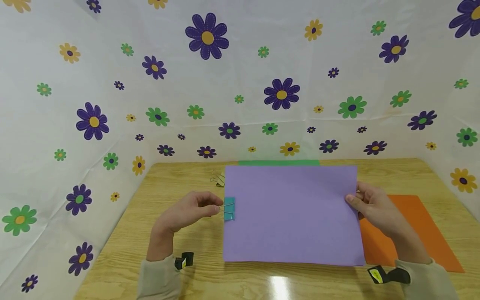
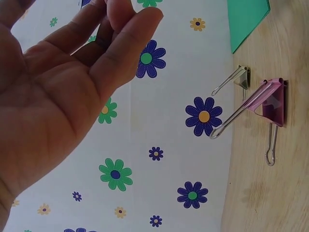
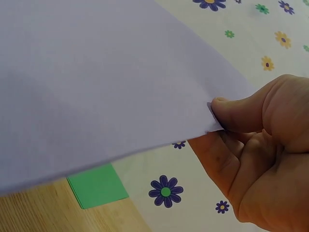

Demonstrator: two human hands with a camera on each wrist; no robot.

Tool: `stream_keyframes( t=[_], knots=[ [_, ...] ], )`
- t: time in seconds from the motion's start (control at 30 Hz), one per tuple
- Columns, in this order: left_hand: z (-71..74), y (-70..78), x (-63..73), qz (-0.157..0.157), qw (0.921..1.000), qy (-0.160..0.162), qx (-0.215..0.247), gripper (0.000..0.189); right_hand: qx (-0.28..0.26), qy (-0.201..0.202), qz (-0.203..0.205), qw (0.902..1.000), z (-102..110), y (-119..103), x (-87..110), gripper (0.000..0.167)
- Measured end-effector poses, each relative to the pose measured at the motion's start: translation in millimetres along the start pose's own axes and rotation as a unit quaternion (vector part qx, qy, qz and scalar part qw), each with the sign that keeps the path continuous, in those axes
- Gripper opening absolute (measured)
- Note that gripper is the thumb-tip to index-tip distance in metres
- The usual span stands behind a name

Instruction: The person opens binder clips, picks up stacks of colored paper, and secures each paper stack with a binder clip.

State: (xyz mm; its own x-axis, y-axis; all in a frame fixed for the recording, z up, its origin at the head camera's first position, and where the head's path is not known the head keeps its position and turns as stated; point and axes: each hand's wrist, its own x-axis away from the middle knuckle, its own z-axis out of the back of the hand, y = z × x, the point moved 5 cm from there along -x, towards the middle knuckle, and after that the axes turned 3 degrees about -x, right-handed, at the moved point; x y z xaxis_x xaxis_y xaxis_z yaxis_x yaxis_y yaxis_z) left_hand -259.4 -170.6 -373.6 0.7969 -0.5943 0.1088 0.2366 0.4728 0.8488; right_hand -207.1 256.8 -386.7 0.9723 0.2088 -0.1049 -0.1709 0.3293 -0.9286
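Note:
A purple sheet of paper [image 1: 292, 214] is held up over the table between my two hands. A teal binder clip [image 1: 229, 209] sits on its left edge, its wire handles pointing left. My left hand [image 1: 189, 211] pinches those handles between thumb and fingers; in the left wrist view the clip is out of frame beyond the fingers [image 2: 118, 55]. My right hand [image 1: 375, 208] grips the sheet's right edge, thumb in front and fingers behind. In the right wrist view the paper [image 3: 96, 87] creases slightly at the thumb [image 3: 239, 113].
Orange paper [image 1: 412, 225] lies on the wooden table [image 1: 123, 250] at the right. Green paper [image 1: 279, 162] shows behind the purple sheet. A gold binder clip [image 1: 219, 180] and a pink binder clip [image 2: 271, 104] stand on the table. A flower-printed sheet [image 1: 240, 75] encloses the back and sides.

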Motion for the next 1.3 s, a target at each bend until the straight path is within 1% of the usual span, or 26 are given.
stream_keyframes(
  t=[0.17,0.47,0.7,0.8,0.87,1.07,1.3],
  knots=[
    [-1.7,-0.5,-0.9,0.011,0.9999,-0.003,-0.01,0.033,0.002,-0.006,-0.003,1.0,0,3,1.3,0.039],
    [-5.8,-0.6,-4.0,0.017,0.9996,-0.003,-0.02,0.034,-0.006,-0.017,-0.01,0.9998,4,4,1.0,0.041],
    [-6.2,-5.5,-2.6,0.019,0.9997,0.002,-0.018,0.03,-0.009,-0.036,-0.003,0.9993,4,3,-1.3,0.035],
    [-7.6,-5.7,-0.7,0.016,0.9997,-0.006,-0.016,0.03,-0.011,-0.045,-0.009,0.9989,3,4,-0.3,0.035],
    [-8.9,-6.0,0.2,0.021,0.9995,-0.011,-0.02,0.029,-0.013,-0.049,-0.015,0.9986,3,5,0.7,0.036],
    [-11.1,-6.3,-2.1,0.019,0.999,-0.024,-0.032,0.029,-0.015,-0.056,-0.031,0.9978,6,6,1.7,0.038],
    [-17.6,-10.8,-5.5,0.012,0.9982,-0.048,-0.035,0.029,-0.024,-0.077,-0.028,0.9964,6,9,2.6,0.036]
  ],
)
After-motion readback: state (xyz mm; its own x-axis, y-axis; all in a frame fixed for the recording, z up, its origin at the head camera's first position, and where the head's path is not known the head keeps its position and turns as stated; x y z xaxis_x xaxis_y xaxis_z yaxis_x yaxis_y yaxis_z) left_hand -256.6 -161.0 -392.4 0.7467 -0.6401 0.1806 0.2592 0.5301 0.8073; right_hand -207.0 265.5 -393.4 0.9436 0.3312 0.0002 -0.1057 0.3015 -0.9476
